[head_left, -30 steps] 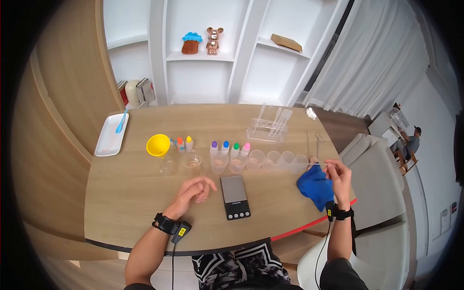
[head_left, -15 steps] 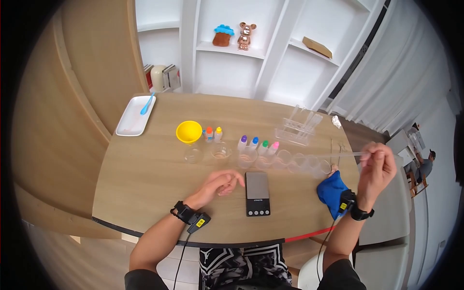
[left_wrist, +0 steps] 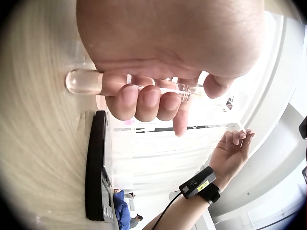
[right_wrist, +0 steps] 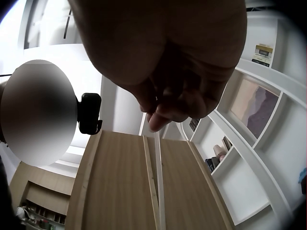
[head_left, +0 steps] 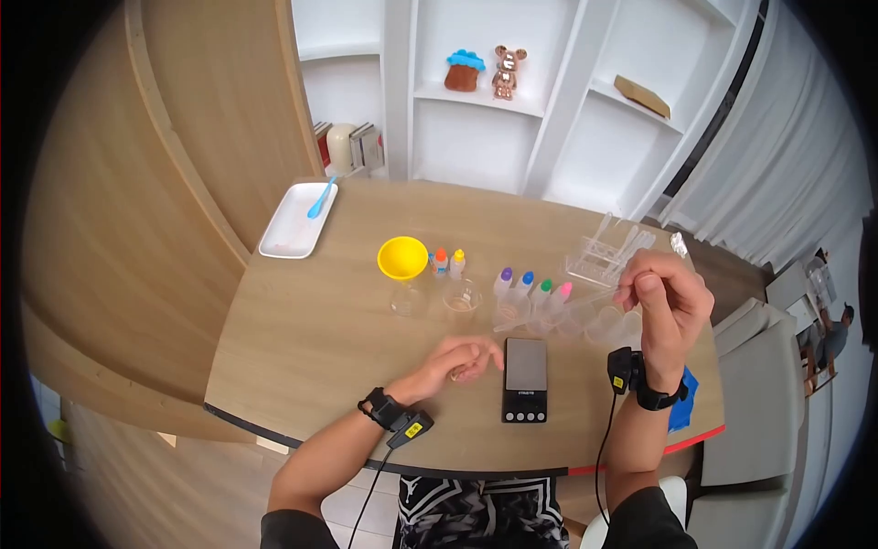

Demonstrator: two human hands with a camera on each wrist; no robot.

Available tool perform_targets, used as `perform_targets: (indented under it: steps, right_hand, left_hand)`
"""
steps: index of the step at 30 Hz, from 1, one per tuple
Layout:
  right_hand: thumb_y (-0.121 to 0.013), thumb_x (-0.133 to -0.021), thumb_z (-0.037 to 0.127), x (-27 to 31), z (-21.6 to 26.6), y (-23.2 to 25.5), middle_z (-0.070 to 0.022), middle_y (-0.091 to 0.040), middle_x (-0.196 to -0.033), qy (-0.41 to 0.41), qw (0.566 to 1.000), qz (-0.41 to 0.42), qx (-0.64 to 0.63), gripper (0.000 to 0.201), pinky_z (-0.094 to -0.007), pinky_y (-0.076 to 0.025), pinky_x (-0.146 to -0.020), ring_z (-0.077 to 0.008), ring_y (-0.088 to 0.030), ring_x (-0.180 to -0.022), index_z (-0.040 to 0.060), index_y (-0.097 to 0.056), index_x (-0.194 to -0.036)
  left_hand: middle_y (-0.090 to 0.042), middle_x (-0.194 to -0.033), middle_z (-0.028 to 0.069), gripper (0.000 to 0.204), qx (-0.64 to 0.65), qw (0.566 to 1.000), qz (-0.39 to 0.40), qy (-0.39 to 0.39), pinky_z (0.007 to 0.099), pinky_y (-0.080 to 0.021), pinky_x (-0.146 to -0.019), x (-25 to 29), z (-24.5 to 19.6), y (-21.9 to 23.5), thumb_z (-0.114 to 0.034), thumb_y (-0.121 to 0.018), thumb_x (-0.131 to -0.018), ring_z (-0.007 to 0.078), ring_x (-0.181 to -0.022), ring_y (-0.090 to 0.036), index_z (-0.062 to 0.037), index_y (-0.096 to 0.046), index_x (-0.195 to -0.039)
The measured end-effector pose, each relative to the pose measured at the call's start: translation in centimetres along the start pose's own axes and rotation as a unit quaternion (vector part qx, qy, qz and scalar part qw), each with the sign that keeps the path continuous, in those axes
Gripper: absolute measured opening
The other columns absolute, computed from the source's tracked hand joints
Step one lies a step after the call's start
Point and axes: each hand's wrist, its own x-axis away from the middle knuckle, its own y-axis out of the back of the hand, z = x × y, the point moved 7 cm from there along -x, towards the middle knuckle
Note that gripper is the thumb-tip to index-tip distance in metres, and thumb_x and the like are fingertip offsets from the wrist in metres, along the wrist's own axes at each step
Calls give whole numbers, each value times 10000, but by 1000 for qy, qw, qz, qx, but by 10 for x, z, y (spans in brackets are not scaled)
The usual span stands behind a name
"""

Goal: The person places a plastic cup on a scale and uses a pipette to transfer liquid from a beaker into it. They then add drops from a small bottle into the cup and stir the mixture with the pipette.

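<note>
My left hand (head_left: 450, 361) is low over the table, left of a black digital scale (head_left: 526, 377). Its fingers curl round a clear test tube (left_wrist: 84, 81), whose rounded end sticks out past the hand in the left wrist view. Raised on the right, my right hand (head_left: 669, 300) pinches one end of a long thin clear rod (right_wrist: 159, 191). In the head view the rod slants leftward and down over a row of clear plastic cups (head_left: 604, 326). Behind the cups stand several dropper bottles with purple, blue, green and pink (head_left: 565, 290) caps.
A yellow funnel (head_left: 402, 258) sits by two small bottles with orange and yellow caps and a clear beaker (head_left: 462, 297). At the back left lies a white tray (head_left: 274, 240) with a blue spoon (head_left: 320, 199). A test tube rack (head_left: 585, 267) and a blue cloth (head_left: 683, 403) are at right.
My right hand has lifted the rod from near the blue cloth, then brought it up and over the cups. The view has turned right. The left hand stays beside the scale.
</note>
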Motion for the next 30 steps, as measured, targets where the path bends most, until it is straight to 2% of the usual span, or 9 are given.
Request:
perform_targets:
  steps: [4, 7, 10, 16, 19, 22, 25, 28, 30]
  right_hand:
    - [-702, -921, -3, 1, -8, -17, -106, -740, -867, -46, 996, 62, 44, 52, -294, -515, -634, -179, -680, -703, -18, -749, -939]
    - [-757, -899, 107, 6, -9, -45, -84, -711, -800, 85, 970, 144, 179, 78, -349, -525, -637, -260, -681, -701, 30, -747, -906]
    - [-773, -884, 220, 16, -17, -69, -80, -660, -750, 119, 920, 238, 290, 169, -406, -528, -641, -317, -674, -738, 69, -715, -834]
    - [-730, -913, 257, 37, -34, -90, -60, -634, -778, 75, 898, 345, 264, 237, -419, -529, -676, -292, -655, -730, 78, -638, -789]
    - [-796, -783, 227, 29, -33, -84, -93, -663, -786, 111, 918, 255, 284, 193, -421, -551, -659, -297, -706, -787, 72, -682, -781]
    - [-813, -739, 203, 30, -27, -80, -116, -672, -788, 58, 914, 313, 253, 210, -419, -556, -659, -311, -709, -787, 44, -681, -774]
    - [-827, -712, 191, 28, -28, -80, -122, -687, -784, 100, 924, 268, 253, 219, -417, -553, -640, -313, -709, -772, 36, -683, -766]
    - [-724, -893, 187, 34, -37, -83, -105, -611, -751, 43, 909, 335, 243, 206, -428, -512, -700, -305, -634, -738, 46, -620, -784]
    - [-722, -882, 191, 32, -34, -83, -108, -608, -740, 72, 922, 292, 243, 209, -434, -509, -694, -309, -634, -740, 44, -616, -778]
  left_hand:
    - [-434, -726, -33, 655, -17, 1000, -10, 7, 261, -323, -621, 0, 1, 0, -569, -479, -1028, 81, -676, -400, 54, -672, -1088]
    - [-433, -717, -28, 706, -23, 1000, -16, 13, 274, -318, -627, 1, 4, 2, -610, -469, -1010, 92, -676, -404, 61, -677, -1082]
    - [-435, -716, -21, 713, -25, 999, -30, 20, 282, -308, -631, 2, 3, 0, -617, -477, -998, 99, -676, -407, 64, -673, -1071]
    - [-485, -754, 22, 654, -13, 998, -51, 29, 284, -299, -636, 3, -2, -4, -582, -496, -1004, 109, -684, -414, 59, -627, -982]
    - [-487, -745, 34, 646, -5, 998, -60, 30, 285, -296, -638, 3, 5, 1, -564, -491, -1009, 113, -681, -410, 66, -628, -986]
    - [-472, -721, 29, 648, -13, 998, -62, 26, 285, -293, -637, 4, 4, 2, -548, -488, -1013, 114, -677, -407, 79, -646, -1013]
    - [-459, -711, 17, 642, -25, 998, -52, 25, 286, -292, -636, 3, 5, 1, -533, -481, -1017, 113, -673, -407, 83, -660, -1031]
    - [-450, -713, 4, 633, -27, 998, -55, 31, 287, -291, -637, 4, 5, 0, -522, -474, -1018, 113, -670, -407, 80, -666, -1043]
    - [-443, -713, -5, 633, -35, 998, -54, 29, 287, -291, -638, 4, 4, 0, -522, -469, -1018, 112, -666, -403, 77, -671, -1057]
